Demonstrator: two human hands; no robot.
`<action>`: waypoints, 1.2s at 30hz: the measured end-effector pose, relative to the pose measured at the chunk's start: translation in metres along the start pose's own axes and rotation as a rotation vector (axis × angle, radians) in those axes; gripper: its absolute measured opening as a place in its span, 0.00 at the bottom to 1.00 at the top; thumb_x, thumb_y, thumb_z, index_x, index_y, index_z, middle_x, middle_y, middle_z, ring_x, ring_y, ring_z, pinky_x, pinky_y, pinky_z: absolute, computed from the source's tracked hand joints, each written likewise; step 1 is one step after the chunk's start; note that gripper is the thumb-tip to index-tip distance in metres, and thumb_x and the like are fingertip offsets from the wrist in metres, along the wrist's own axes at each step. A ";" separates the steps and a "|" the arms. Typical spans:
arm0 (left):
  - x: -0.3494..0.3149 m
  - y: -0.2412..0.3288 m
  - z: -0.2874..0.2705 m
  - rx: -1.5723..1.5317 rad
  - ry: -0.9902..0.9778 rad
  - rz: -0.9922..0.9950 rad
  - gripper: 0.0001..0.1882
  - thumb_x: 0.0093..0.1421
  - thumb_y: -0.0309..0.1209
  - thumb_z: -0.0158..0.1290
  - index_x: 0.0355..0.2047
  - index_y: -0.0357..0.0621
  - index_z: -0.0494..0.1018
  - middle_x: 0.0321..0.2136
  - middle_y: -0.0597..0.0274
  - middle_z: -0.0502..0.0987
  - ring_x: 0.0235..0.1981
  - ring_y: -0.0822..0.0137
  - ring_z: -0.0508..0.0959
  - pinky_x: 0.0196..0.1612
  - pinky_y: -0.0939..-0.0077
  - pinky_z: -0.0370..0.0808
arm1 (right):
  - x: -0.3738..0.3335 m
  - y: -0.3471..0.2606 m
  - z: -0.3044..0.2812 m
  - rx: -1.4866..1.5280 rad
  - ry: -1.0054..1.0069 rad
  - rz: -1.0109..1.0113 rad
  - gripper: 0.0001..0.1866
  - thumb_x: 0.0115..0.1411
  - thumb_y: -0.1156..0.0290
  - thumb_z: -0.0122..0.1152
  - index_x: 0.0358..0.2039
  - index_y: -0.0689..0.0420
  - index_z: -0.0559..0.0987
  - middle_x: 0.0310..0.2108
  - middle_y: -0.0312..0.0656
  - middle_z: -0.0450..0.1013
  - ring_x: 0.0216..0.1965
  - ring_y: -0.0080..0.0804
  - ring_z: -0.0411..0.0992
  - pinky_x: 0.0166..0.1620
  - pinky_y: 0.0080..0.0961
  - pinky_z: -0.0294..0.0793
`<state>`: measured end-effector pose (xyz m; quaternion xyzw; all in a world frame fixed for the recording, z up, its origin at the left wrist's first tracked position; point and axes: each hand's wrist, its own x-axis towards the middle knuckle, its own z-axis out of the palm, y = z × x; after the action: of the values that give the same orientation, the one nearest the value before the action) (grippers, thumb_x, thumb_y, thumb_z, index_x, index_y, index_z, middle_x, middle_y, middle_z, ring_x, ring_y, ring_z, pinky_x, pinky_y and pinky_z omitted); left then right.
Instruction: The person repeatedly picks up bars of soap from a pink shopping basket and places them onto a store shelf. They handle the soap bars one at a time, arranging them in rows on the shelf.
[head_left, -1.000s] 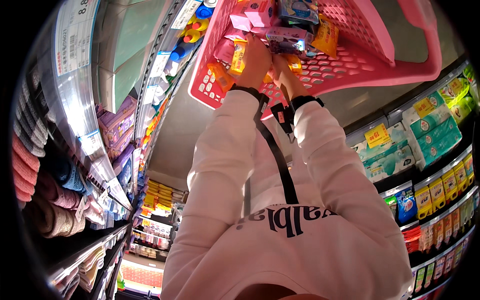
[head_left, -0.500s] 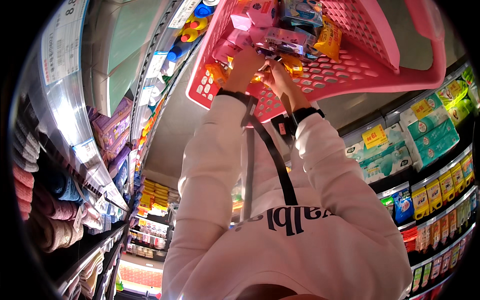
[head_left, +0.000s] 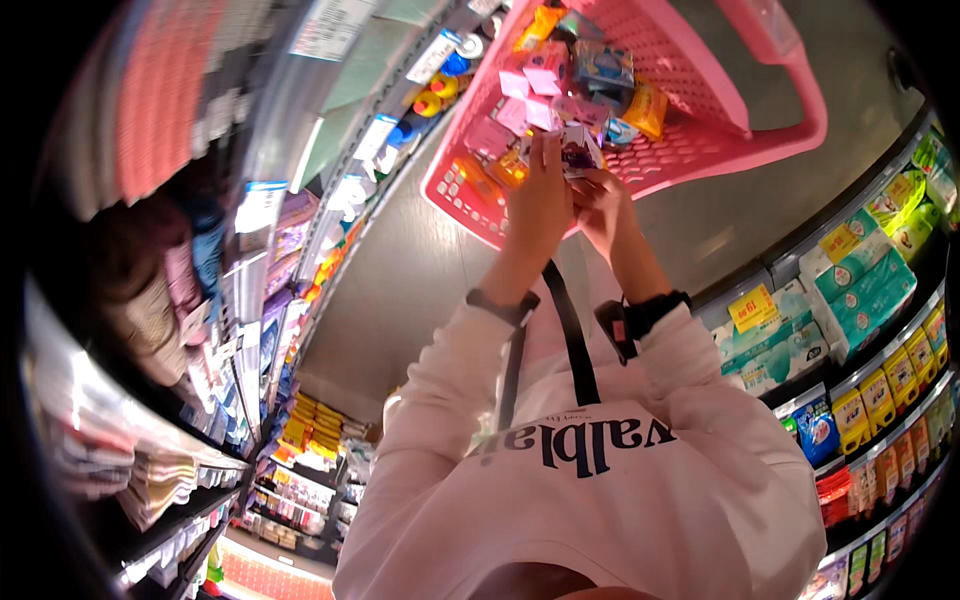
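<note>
Both my hands are over the near side of a pink plastic shopping basket [head_left: 690, 165]. A small flat package [head_left: 578, 150], whitish with a dark picture, is held between them. My left hand [head_left: 541, 195] grips its left side with the fingers pointing away from me. At its lower right edge my right hand [head_left: 603, 205] has its fingers curled against it. Beyond it in the basket lie pink boxes [head_left: 545, 68], a blue-grey box [head_left: 604, 64] and an orange packet [head_left: 645, 110]. More orange packets [head_left: 478, 180] are left of my left hand, partly hidden.
Shelves with price tags [head_left: 375, 136] and bottles [head_left: 428, 103] rise close on the left. Folded towels [head_left: 140, 310] fill the shelf at far left. On the right, a curved shelf carries green tissue packs [head_left: 866, 285] and yellow packages [head_left: 878, 402]. Grey floor [head_left: 380, 320] shows between.
My hands have come back toward me from deeper in the basket, and the flat package now shows clearly between them. The basket appears further left-to-centre as the view has shifted.
</note>
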<state>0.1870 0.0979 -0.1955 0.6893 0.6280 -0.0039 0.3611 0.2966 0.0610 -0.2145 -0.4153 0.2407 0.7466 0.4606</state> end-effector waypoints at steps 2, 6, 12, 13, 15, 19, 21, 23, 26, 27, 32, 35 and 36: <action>-0.019 0.018 -0.028 -0.050 0.133 0.047 0.28 0.51 0.27 0.44 0.53 0.40 0.52 0.55 0.44 0.55 0.32 0.45 0.74 0.29 0.57 0.73 | -0.020 -0.012 0.024 -0.080 -0.077 -0.137 0.15 0.56 0.64 0.51 0.42 0.57 0.68 0.40 0.40 0.68 0.40 0.31 0.69 0.44 0.28 0.69; -0.054 0.048 -0.073 -0.172 0.390 0.159 0.33 0.48 0.25 0.47 0.55 0.39 0.50 0.58 0.45 0.49 0.39 0.45 0.73 0.31 0.60 0.75 | -0.076 -0.024 0.097 -0.387 -0.182 -0.271 0.19 0.57 0.59 0.53 0.44 0.56 0.66 0.39 0.37 0.68 0.41 0.28 0.69 0.42 0.22 0.70; -0.119 0.090 -0.165 0.025 0.518 0.173 0.33 0.45 0.22 0.48 0.55 0.43 0.55 0.57 0.47 0.53 0.45 0.49 0.71 0.36 0.66 0.74 | -0.146 -0.013 0.155 -0.474 -0.383 -0.364 0.23 0.57 0.66 0.50 0.52 0.55 0.58 0.45 0.42 0.64 0.45 0.35 0.68 0.45 0.27 0.72; -0.129 0.091 -0.175 0.134 0.616 0.242 0.32 0.46 0.22 0.47 0.55 0.45 0.56 0.56 0.48 0.55 0.37 0.53 0.75 0.30 0.68 0.76 | -0.161 -0.014 0.162 -0.522 -0.485 -0.414 0.25 0.56 0.67 0.50 0.53 0.54 0.56 0.46 0.42 0.63 0.46 0.35 0.67 0.45 0.28 0.72; -0.153 0.095 -0.202 0.145 0.540 0.228 0.30 0.47 0.26 0.51 0.53 0.50 0.59 0.54 0.51 0.58 0.36 0.55 0.75 0.31 0.69 0.75 | -0.186 -0.013 0.179 -0.624 -0.644 -0.523 0.26 0.56 0.63 0.50 0.54 0.54 0.57 0.50 0.43 0.59 0.48 0.35 0.64 0.48 0.33 0.69; -0.210 0.102 -0.256 0.159 0.854 0.400 0.27 0.48 0.34 0.54 0.50 0.50 0.63 0.49 0.57 0.64 0.37 0.59 0.71 0.38 0.67 0.71 | -0.235 -0.017 0.192 -0.611 -0.811 -0.201 0.28 0.55 0.57 0.51 0.53 0.54 0.58 0.50 0.44 0.60 0.48 0.40 0.65 0.47 0.36 0.70; -0.236 0.106 -0.294 0.202 0.902 0.456 0.26 0.47 0.39 0.55 0.47 0.49 0.65 0.48 0.57 0.64 0.42 0.57 0.68 0.45 0.62 0.66 | -0.255 -0.018 0.209 -0.693 -0.997 -0.162 0.29 0.56 0.52 0.48 0.53 0.55 0.59 0.48 0.45 0.63 0.48 0.44 0.65 0.46 0.39 0.70; -0.252 0.109 -0.323 0.209 0.953 0.586 0.24 0.47 0.40 0.55 0.43 0.45 0.66 0.45 0.54 0.67 0.42 0.54 0.69 0.46 0.59 0.64 | -0.271 -0.014 0.232 -0.825 -0.978 -0.033 0.31 0.57 0.50 0.43 0.53 0.60 0.59 0.49 0.49 0.63 0.48 0.44 0.66 0.49 0.39 0.67; -0.267 0.090 -0.337 -0.052 0.874 0.607 0.23 0.47 0.39 0.56 0.41 0.43 0.66 0.37 0.53 0.71 0.39 0.53 0.71 0.43 0.61 0.65 | -0.286 -0.003 0.262 -1.014 -1.190 -0.143 0.30 0.58 0.54 0.45 0.54 0.62 0.58 0.52 0.48 0.60 0.52 0.37 0.62 0.53 0.34 0.61; -0.276 0.087 -0.345 -0.016 0.917 0.602 0.23 0.47 0.38 0.56 0.41 0.43 0.66 0.35 0.53 0.71 0.37 0.52 0.71 0.42 0.62 0.65 | -0.295 0.000 0.275 -1.159 -1.206 -0.384 0.29 0.57 0.58 0.47 0.55 0.60 0.57 0.53 0.46 0.59 0.52 0.35 0.61 0.53 0.33 0.60; -0.309 0.079 -0.382 0.011 1.056 0.603 0.21 0.48 0.35 0.56 0.41 0.43 0.66 0.30 0.54 0.72 0.32 0.52 0.72 0.34 0.64 0.67 | -0.344 0.018 0.326 -1.668 -1.301 -1.050 0.30 0.47 0.75 0.60 0.53 0.54 0.63 0.53 0.40 0.61 0.52 0.32 0.61 0.52 0.30 0.61; -0.325 0.080 -0.411 0.085 1.113 0.595 0.22 0.44 0.32 0.58 0.41 0.45 0.66 0.31 0.56 0.72 0.31 0.54 0.73 0.33 0.65 0.69 | -0.377 0.040 0.355 -1.856 -1.169 -1.546 0.26 0.44 0.76 0.63 0.47 0.54 0.69 0.46 0.42 0.68 0.48 0.33 0.66 0.48 0.28 0.64; -0.323 0.082 -0.428 0.115 1.178 0.720 0.23 0.41 0.29 0.58 0.41 0.47 0.67 0.31 0.58 0.72 0.32 0.54 0.73 0.34 0.65 0.69 | -0.387 0.046 0.364 -1.796 -1.102 -1.533 0.24 0.44 0.76 0.63 0.45 0.54 0.70 0.43 0.43 0.70 0.46 0.34 0.68 0.47 0.28 0.66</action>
<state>-0.0017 0.0383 0.3093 0.7602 0.4503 0.4578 -0.0986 0.1998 0.1215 0.3066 -0.2480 -0.8560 0.2658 0.3676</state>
